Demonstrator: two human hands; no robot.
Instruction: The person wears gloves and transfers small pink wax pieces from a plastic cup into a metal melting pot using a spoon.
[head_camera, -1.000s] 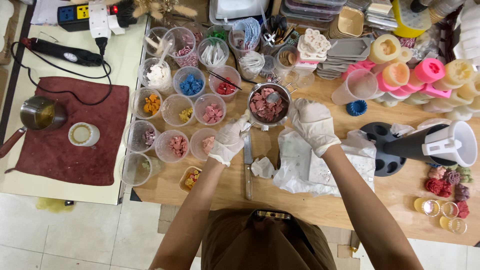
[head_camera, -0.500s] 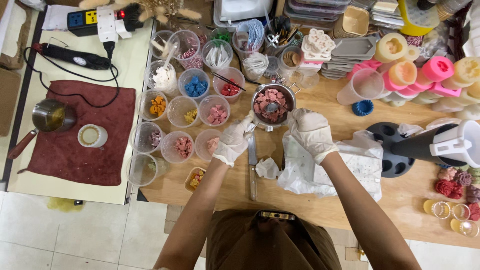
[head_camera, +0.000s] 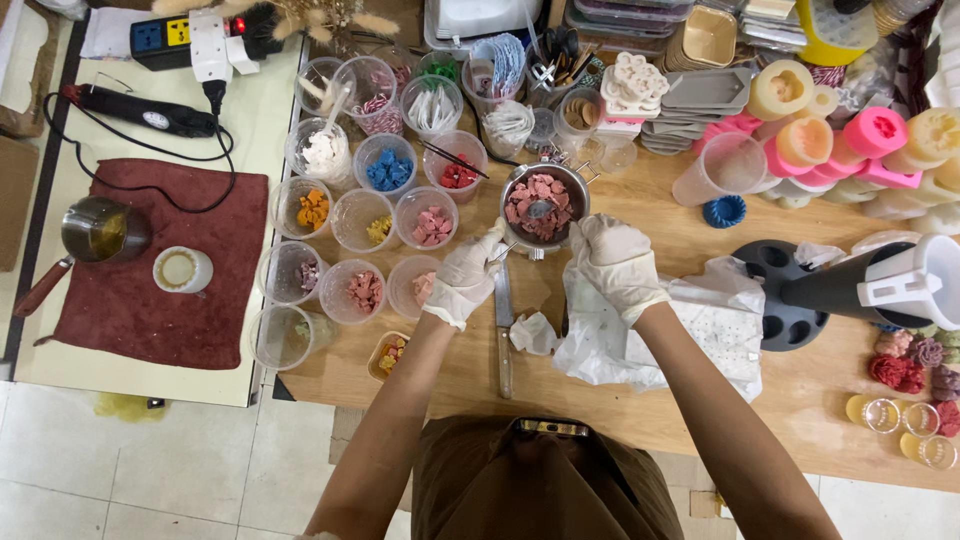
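Note:
Both my hands wear white gloves. A small metal pot (head_camera: 545, 205) holding pink and dark red wax chunks and a spoon stands on the wooden table (head_camera: 640, 400). My left hand (head_camera: 465, 275) is closed on a thin metal handle at the pot's near left side. My right hand (head_camera: 612, 262) rests with curled fingers at the pot's near right rim, above a crumpled white plastic bag (head_camera: 690, 335). What its fingers hold is hidden. A knife (head_camera: 503, 320) lies between my forearms, next to a scrap of white paper (head_camera: 535, 335).
Several clear cups (head_camera: 385, 170) of coloured wax bits stand left of the pot. A dark red cloth (head_camera: 150, 310) carries a metal pitcher (head_camera: 95, 230) and a small white cup (head_camera: 182, 270). Pink and yellow moulds (head_camera: 830, 140), a black mould tray (head_camera: 790, 300) and a heat gun (head_camera: 880, 285) sit right.
Both hands have stayed at the pot's near side, shifting only slightly. The pot and cups have not moved on the table.

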